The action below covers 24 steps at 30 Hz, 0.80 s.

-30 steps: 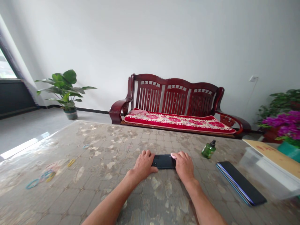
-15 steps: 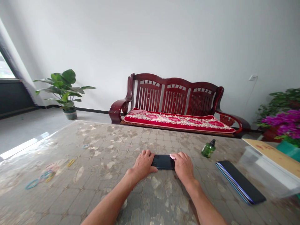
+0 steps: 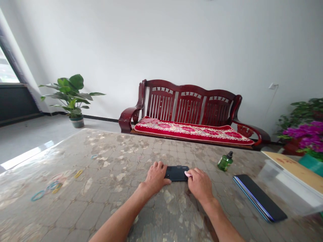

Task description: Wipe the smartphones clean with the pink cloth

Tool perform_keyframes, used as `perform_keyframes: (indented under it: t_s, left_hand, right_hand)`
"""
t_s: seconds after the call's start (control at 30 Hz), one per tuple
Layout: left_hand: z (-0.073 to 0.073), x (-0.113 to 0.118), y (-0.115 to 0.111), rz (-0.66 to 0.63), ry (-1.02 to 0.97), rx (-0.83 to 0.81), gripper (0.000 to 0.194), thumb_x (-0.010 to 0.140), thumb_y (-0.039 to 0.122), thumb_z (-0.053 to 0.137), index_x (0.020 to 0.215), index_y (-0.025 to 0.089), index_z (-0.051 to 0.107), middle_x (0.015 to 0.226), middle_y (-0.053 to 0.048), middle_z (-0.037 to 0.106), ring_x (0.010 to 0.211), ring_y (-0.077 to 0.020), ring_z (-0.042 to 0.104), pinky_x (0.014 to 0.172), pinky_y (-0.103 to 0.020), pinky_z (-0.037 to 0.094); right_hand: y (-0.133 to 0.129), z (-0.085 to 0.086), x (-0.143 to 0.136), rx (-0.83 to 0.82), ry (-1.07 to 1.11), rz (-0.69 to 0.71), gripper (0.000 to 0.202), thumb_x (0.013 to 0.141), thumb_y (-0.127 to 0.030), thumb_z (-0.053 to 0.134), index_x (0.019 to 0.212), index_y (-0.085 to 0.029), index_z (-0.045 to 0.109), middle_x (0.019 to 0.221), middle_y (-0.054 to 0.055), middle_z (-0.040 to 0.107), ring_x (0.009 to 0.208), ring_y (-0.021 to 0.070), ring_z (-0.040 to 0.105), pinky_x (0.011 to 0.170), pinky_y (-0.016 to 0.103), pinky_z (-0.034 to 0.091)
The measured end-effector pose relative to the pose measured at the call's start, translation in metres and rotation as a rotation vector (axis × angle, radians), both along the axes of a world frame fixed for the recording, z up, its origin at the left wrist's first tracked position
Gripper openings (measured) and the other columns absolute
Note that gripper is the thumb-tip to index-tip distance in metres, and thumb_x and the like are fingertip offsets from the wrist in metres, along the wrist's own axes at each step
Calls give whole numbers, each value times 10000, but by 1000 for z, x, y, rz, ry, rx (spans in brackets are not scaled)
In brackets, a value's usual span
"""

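Observation:
A dark smartphone [image 3: 177,173] lies crosswise on the patterned tablecloth in front of me. My left hand [image 3: 156,175] grips its left end, thumb along the near edge and fingers at the far side. At the phone's right end, my right hand [image 3: 200,183] is closed with a small pale pink piece of cloth [image 3: 188,174] pinched in it, pressed to the surface there. Most of the cloth is hidden by the fingers. To the right of the hands stands a green bottle [image 3: 224,162] with a black top.
A stack of dark slabs like phones or tablets [image 3: 259,196] lies at the right, beside a clear plastic box [image 3: 275,183] with a tan board [image 3: 295,168] on top. Coloured rubber bands [image 3: 51,186] are scattered at the left. Beyond the table [image 3: 113,161] is a wooden bench [image 3: 190,104].
My right hand has slid slightly to the right and nearer, exposing more of the phone's right end. The left hand keeps its grip. The view has shifted a little.

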<state>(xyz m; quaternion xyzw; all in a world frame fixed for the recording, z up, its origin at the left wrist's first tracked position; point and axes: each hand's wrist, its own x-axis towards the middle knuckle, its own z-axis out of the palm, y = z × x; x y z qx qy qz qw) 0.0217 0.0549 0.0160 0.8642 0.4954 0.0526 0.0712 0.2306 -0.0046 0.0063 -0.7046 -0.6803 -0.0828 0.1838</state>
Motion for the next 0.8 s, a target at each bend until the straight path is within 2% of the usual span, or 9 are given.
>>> perform_keyframes:
  t_s: [0.17, 0.3, 0.5, 0.6, 0.7, 0.8]
  left_hand:
    - [1, 5, -4, 62, -2, 14, 500, 811, 462, 729, 1195, 166, 606, 1193, -143, 581, 1145, -320, 510, 959, -409, 440]
    - [0, 7, -6, 104, -10, 36, 493, 810, 470, 726, 1164, 144, 619, 1171, -149, 590, 1130, -320, 518, 947, -404, 443]
    - [0, 9, -7, 119, -2, 59, 495, 815, 489, 716, 1133, 120, 634, 1138, -154, 601, 1098, -326, 526, 931, -411, 449]
    - [-1, 11, -8, 129, 0, 68, 491, 822, 485, 707, 1140, 118, 635, 1141, -157, 601, 1100, -327, 526, 924, -406, 452]
    - [-1, 12, -9, 147, 2, 77, 476, 845, 475, 677, 1149, 111, 632, 1135, -160, 603, 1095, -325, 532, 919, -403, 455]
    - [-1, 10, -9, 148, 0, 66, 486, 833, 480, 672, 1141, 105, 637, 1130, -161, 603, 1095, -325, 535, 925, -402, 457]
  right_hand:
    - [-5, -4, -16, 30, 9, 88, 204, 831, -83, 542, 795, -226, 684, 809, 16, 659, 825, 169, 576, 745, 289, 316]
    - [-2, -11, -25, 68, 29, 186, 230, 844, -82, 539, 844, -245, 701, 814, 11, 655, 828, 169, 565, 754, 292, 321]
    - [7, -16, -7, 112, 27, 103, 263, 860, -86, 540, 941, -250, 728, 854, 34, 670, 860, 194, 551, 774, 310, 338]
    - [4, -18, -10, 103, 69, 203, 287, 886, -95, 520, 995, -266, 722, 866, 27, 665, 869, 189, 548, 784, 302, 357]
    - [2, -19, -23, 83, 92, 343, 273, 920, -119, 494, 946, -275, 717, 842, 15, 652, 843, 177, 542, 769, 289, 367]
    - [4, -18, -30, 99, 83, 367, 259, 936, -142, 490, 915, -273, 712, 831, 14, 646, 822, 175, 538, 756, 292, 368]
